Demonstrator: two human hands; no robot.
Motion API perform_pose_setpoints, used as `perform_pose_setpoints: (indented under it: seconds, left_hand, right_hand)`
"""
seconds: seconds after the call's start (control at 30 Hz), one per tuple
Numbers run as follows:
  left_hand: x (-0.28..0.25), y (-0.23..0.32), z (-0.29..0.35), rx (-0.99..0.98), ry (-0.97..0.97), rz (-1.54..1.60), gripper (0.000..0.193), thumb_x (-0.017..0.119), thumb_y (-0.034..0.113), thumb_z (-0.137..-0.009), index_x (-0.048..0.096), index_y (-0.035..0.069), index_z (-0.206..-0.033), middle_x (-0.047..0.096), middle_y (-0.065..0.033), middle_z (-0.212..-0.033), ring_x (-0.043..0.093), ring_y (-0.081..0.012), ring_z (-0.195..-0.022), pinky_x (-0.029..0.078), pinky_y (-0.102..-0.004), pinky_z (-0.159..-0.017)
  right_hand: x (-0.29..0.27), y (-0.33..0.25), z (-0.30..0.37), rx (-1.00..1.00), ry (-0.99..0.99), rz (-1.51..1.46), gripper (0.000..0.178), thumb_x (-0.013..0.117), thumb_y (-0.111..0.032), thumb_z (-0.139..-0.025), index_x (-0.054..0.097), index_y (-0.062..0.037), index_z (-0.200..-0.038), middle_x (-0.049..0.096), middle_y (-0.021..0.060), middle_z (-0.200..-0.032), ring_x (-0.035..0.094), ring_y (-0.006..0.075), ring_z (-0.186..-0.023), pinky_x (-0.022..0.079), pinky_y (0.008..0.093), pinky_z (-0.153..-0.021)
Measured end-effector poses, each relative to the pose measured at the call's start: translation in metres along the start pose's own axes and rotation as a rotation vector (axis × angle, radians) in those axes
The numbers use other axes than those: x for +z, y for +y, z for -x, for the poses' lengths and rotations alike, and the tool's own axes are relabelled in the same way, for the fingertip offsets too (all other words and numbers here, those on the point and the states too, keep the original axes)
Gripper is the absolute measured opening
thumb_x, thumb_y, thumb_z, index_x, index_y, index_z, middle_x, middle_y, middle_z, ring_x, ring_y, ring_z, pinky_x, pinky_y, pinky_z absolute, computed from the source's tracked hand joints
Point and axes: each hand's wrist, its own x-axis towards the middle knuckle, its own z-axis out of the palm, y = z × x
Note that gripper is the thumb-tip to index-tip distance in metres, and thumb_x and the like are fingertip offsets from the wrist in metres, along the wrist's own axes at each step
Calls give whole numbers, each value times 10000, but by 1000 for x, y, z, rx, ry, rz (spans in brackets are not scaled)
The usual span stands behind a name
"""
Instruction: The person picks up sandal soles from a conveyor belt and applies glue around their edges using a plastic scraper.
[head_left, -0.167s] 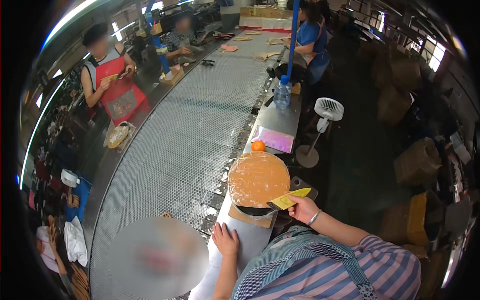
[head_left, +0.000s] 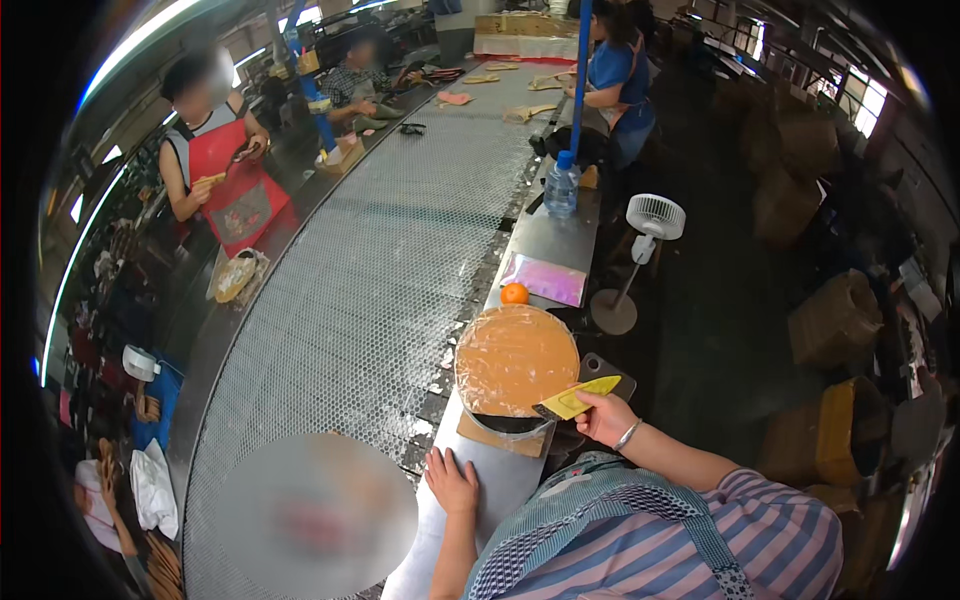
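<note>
The single view comes from a fisheye camera, the left of two worn side by side on the person's head, facing down and forward over the left hand [head_left: 453,483] and right hand [head_left: 603,417]. It sits close: just below the right hand, the person's apron [head_left: 590,505] and striped sleeve [head_left: 775,525] loom large. Ahead of the hands it looks far along the bench [head_left: 512,478] and mesh surface [head_left: 345,270] to a person in blue [head_left: 614,72]; beyond the right hand it takes in a fan [head_left: 655,217]. Straight edges bow towards its black rim
</note>
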Motion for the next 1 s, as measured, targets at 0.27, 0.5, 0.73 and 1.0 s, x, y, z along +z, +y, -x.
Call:
perform_pose_setpoints:
  seconds: [0.27, 0.5, 0.73, 1.0]
  left_hand:
    - [-1, 4, -2, -13, -5, -5, 490, 571, 281, -789, 475, 28, -1197, 352, -180, -1360, 277, -354, -1288, 203, -498, -1041]
    - [3, 2, -4, 5, 16, -8, 481, 569, 275, -788, 478, 24, -1188, 359, -184, -1353, 287, -364, -1280, 208, -503, -1038]
    - [6, 4, -6, 0, 8, -14, 480, 563, 281, -791, 477, 30, -1191, 361, -183, -1352, 287, -365, -1280, 211, -502, -1037]
    - [7, 3, -7, -1, 1, -20, 490, 561, 288, -792, 471, 31, -1199, 357, -182, -1355, 288, -362, -1279, 213, -499, -1035]
  right_hand:
    - [2, -3, 0, 13, 16, 6, 221, 516, -141, -889, 576, -68, -1088, 569, 18, -774, 466, 94, -546, 395, 219, -493]
    - [-2, -4, -3, 21, 10, 3, 216, 510, -138, -891, 578, -79, -1087, 576, 18, -784, 477, 91, -548, 403, 220, -497]
    - [-2, -6, -9, 33, 24, 13, 208, 511, -144, -892, 579, -85, -1079, 577, 16, -787, 474, 88, -551, 400, 220, -490]
    - [2, -8, -12, 46, 27, 28, 203, 519, -148, -888, 583, -86, -1070, 572, 15, -772, 469, 90, -547, 399, 218, -488]
